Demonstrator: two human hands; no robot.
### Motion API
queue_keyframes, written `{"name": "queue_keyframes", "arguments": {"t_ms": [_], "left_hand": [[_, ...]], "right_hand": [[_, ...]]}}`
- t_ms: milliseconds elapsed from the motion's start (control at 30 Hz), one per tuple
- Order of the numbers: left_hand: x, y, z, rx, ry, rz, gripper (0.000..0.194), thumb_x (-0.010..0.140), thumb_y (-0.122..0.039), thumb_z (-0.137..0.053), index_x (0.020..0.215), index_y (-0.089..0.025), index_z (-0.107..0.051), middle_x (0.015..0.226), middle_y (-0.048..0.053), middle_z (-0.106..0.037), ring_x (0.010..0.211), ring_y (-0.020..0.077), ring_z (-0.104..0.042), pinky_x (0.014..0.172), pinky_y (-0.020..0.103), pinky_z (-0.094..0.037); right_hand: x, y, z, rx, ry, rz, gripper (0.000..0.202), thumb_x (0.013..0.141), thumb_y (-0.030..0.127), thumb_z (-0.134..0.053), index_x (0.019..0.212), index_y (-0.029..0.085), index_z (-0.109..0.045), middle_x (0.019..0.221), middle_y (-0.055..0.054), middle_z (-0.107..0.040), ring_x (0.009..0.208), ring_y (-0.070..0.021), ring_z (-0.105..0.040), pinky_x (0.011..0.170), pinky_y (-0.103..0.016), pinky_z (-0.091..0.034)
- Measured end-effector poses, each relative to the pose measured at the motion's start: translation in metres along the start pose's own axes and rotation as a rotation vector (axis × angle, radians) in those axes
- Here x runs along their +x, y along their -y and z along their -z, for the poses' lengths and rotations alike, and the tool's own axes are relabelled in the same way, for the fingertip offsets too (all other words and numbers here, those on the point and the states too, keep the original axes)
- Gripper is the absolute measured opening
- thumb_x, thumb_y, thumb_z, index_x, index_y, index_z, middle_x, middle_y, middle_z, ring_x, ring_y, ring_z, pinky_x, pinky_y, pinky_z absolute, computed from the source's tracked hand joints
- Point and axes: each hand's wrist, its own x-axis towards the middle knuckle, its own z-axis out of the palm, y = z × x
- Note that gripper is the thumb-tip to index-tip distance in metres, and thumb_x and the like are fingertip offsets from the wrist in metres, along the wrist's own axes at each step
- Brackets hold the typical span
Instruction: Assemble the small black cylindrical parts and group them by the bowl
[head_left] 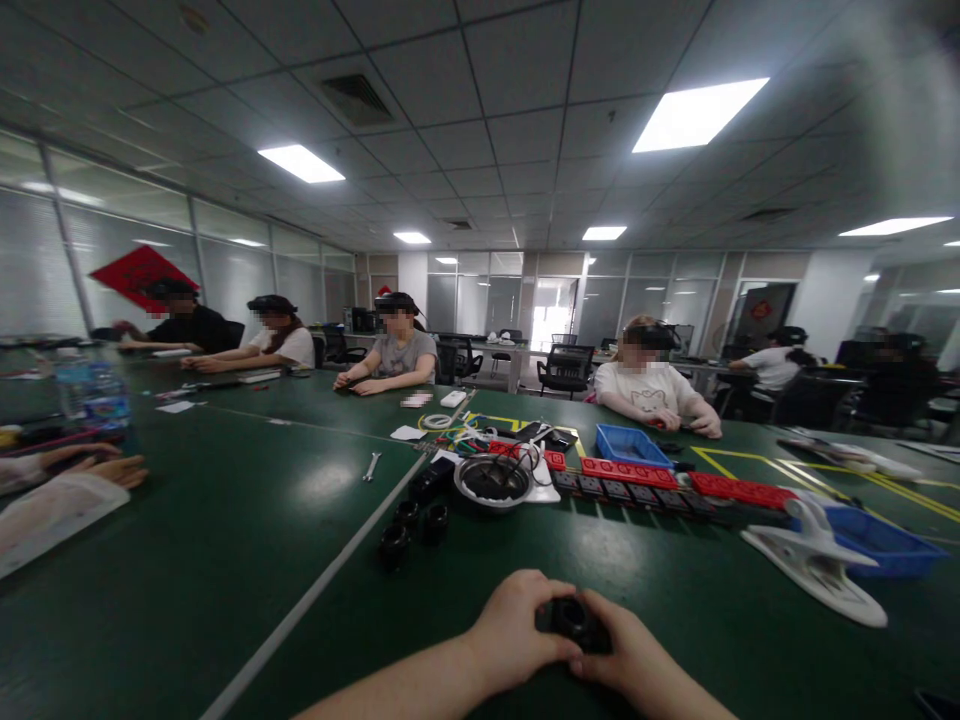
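Note:
Between my two hands is a small black part (574,618) with a round hollow in its top, close above the green table (315,570). My left hand (517,625) wraps it from the left, thumb and fingers curled round its side. From the right, my right hand (619,640) closes on the same part, its fingers near those of the left. The underside of the part is hidden. Several similar black round parts (395,545) stand beyond my hands to the left, beside a black box-like piece (431,480).
A metal bowl (493,500) holds dark bits. Red strips (628,473) and black modules (615,492) run across the table. Blue trays (634,446), a white stand (817,570) and a wrench (372,466) lie around. Several people sit across; another person's hand (120,470) rests at left.

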Motion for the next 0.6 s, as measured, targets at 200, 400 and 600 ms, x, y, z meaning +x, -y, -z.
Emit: {"name": "queue_keyframes", "arguments": {"t_ms": [200, 400, 600], "left_hand": [[-0.006, -0.009, -0.008, 0.109, -0.138, 0.07, 0.048, 0.055, -0.036, -0.073, 0.1, -0.024, -0.057, 0.097, 0.002, -0.056, 0.093, 0.022, -0.047, 0.084, 0.033, -0.033], [-0.004, -0.004, 0.001, 0.055, -0.003, -0.053, 0.049, 0.061, -0.031, -0.07, 0.108, -0.027, -0.055, 0.096, 0.001, -0.056, 0.092, 0.0197, -0.048, 0.079, 0.028, -0.036], [-0.003, -0.005, 0.001, 0.035, 0.021, -0.065, 0.047, 0.059, -0.036, -0.072, 0.103, -0.026, -0.058, 0.09, 0.0, -0.057, 0.087, 0.0183, -0.049, 0.074, 0.026, -0.037]], "right_hand": [[-0.001, -0.002, -0.02, -0.283, -0.2, -0.039, 0.032, 0.06, 0.02, -0.056, 0.092, 0.015, -0.053, 0.09, -0.009, -0.061, 0.083, -0.023, -0.055, 0.073, -0.03, -0.039], [-0.005, 0.004, 0.006, 0.037, 0.039, 0.074, 0.048, 0.06, 0.023, -0.06, 0.107, 0.014, -0.053, 0.103, -0.008, -0.06, 0.094, -0.0243, -0.053, 0.082, -0.032, -0.039], [-0.002, 0.003, 0.012, 0.114, 0.114, 0.043, 0.034, 0.059, 0.022, -0.061, 0.092, 0.012, -0.056, 0.086, -0.005, -0.063, 0.081, -0.0214, -0.056, 0.066, -0.026, -0.042]]}}
